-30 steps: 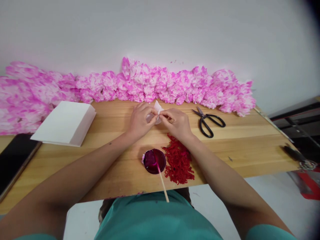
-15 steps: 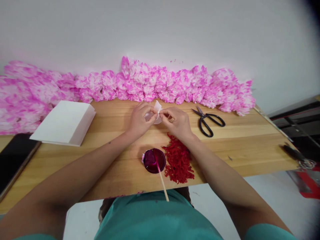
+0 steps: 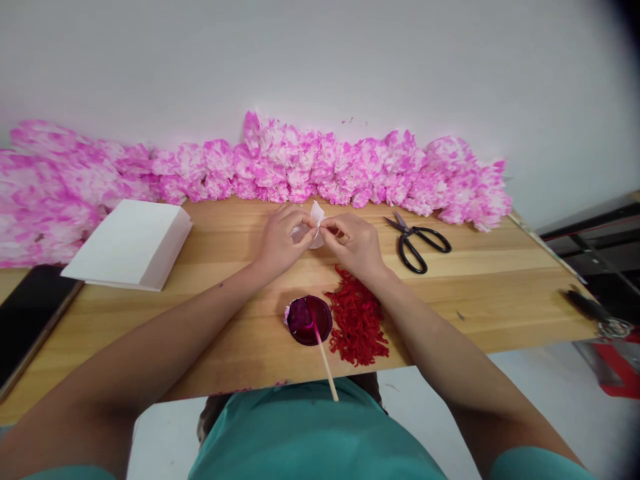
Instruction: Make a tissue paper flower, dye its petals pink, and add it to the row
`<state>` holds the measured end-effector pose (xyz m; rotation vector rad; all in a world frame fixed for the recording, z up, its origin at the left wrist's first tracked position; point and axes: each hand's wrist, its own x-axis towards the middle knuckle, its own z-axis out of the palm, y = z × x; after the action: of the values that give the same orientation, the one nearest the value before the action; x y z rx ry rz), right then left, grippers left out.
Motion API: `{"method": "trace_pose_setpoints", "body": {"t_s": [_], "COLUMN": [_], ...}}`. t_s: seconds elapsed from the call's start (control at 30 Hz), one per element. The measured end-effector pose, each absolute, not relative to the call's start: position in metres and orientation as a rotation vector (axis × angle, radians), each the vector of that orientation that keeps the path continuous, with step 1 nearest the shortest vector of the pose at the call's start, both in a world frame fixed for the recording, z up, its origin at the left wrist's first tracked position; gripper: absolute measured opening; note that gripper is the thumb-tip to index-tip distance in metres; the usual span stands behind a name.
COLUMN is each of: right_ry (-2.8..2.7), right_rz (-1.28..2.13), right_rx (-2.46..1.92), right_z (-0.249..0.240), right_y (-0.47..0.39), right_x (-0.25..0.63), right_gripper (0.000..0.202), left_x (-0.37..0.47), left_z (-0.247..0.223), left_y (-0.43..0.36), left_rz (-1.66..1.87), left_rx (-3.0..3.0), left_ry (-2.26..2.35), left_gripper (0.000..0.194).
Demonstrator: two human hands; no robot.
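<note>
Between my hands, just above the wooden table, is a thin white piece of paper point(image 3: 317, 212), gathered at its middle and flaring out above and below. My left hand point(image 3: 286, 235) pinches it from the left with thumb and forefinger. From the right, my right hand point(image 3: 354, 241) pinches the same gathered spot, the fingertips of both hands almost touching. A bundle of short red ties point(image 3: 357, 323) lies under my right wrist. Nearer me stands a small round dish of dark magenta liquid point(image 3: 300, 323), with a wooden stick point(image 3: 327, 367) resting across it.
Pink-and-white paper flowers point(image 3: 320, 167) line the table's back edge along the wall. A stack of white paper point(image 3: 127, 243) sits at left beside a phone point(image 3: 35, 320). Black-handled scissors point(image 3: 417, 241) lie open at right. Another dark-handled tool point(image 3: 590, 307) is at the right edge.
Almost nothing differs. Both hands keep their pinch on the white paper, and the view has shifted very slightly.
</note>
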<state>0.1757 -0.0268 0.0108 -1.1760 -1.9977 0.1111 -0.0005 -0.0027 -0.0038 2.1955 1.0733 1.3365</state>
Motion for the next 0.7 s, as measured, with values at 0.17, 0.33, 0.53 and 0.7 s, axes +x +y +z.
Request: {"method": "trace_pose_setpoints", "body": {"t_s": [0.17,0.33,0.53,0.7], "right_ry": [-1.995,-1.946,-1.932,-2.012], "right_rz": [0.105,0.153,0.166,0.126], "right_rx": [-1.173,-1.165,-1.175,-1.158], "right_z": [0.0123,0.012,0.0117,0.0119], "right_y": [-0.0281,-0.0271,-0.0262,-0.0264], "right_x": [0.1749,0.1752,0.1767,0.1759], "right_gripper": [0.014,0.012,0.012,0.014], "left_x": [-0.0001,0.0,-0.0003,-0.0005], "left_z": [-0.0043,-0.0046,-0.0064,-0.0045], "left_y": [-0.0027,-0.0022,0.0,-0.001], "left_rz": [1.376,1.388,1.367,1.347], "left_rx": [2.155,2.096,2.038,2.073], "left_ry": [1.038,1.023,1.042,1.042], "left_gripper": [0.007,0.006,0.005,0.007]}}
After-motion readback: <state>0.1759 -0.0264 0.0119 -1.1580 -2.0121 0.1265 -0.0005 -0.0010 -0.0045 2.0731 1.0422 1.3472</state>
